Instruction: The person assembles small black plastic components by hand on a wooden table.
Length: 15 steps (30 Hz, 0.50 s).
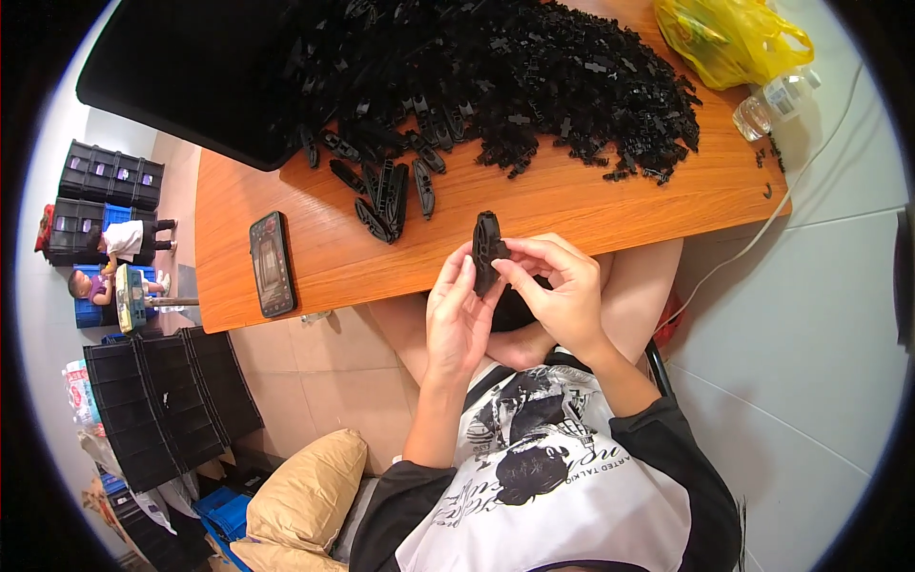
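Just off the table's near edge, my left hand (452, 310) grips a long black plastic part (487, 250) with rounded ends, held upright. My right hand (556, 284) pinches at the same part's right side, thumb and forefinger together. Whether a second small piece sits between those fingertips is too small to tell. Beyond my hands, several similar elongated black parts (425, 187) lie loose on the wooden table (329, 224). A large heap of small black plastic pieces (581, 86) spreads behind them.
A dark bin (191, 76) stands at the far left of the table, with a phone (273, 264) nearer me. At the far right are a yellow plastic bag (729, 43), a clear bottle (774, 103) and a white cable (734, 255). Black crates (172, 405) and two people are to the left.
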Available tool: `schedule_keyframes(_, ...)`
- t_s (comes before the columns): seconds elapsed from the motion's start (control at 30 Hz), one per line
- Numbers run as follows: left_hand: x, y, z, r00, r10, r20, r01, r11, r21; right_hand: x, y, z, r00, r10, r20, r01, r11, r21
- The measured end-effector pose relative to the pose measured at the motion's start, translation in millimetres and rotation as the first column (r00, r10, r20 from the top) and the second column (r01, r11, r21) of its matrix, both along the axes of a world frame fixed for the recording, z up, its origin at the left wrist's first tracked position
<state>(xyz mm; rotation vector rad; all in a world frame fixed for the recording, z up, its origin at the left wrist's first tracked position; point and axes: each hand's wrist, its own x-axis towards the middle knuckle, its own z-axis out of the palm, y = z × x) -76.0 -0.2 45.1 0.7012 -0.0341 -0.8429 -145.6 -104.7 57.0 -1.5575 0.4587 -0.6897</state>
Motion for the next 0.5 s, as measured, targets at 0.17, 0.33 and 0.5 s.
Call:
schedule_keyframes(0.17, -5, -2, -1, 0.999, 0.021, 0.031, -0.022, 1.0, 0.005, 0, 2, -2, 1.0, -0.007, -0.003, 0.007, 0.985, 0.17)
schedule_keyframes(0.33, -9, -8, 4, 0.994, 0.1, 0.035, -0.101, 0.995, 0.016, 3, 11, -8, 0.989, -0.065, 0.133, 0.008, 0.921, 0.389)
schedule_keyframes(0.5, -10, -8, 2, 0.986, 0.1, 0.133, -0.104, 0.994, 0.024, 4, 15, -7, 0.985, -0.069, 0.157, -0.006, 0.901, 0.434)
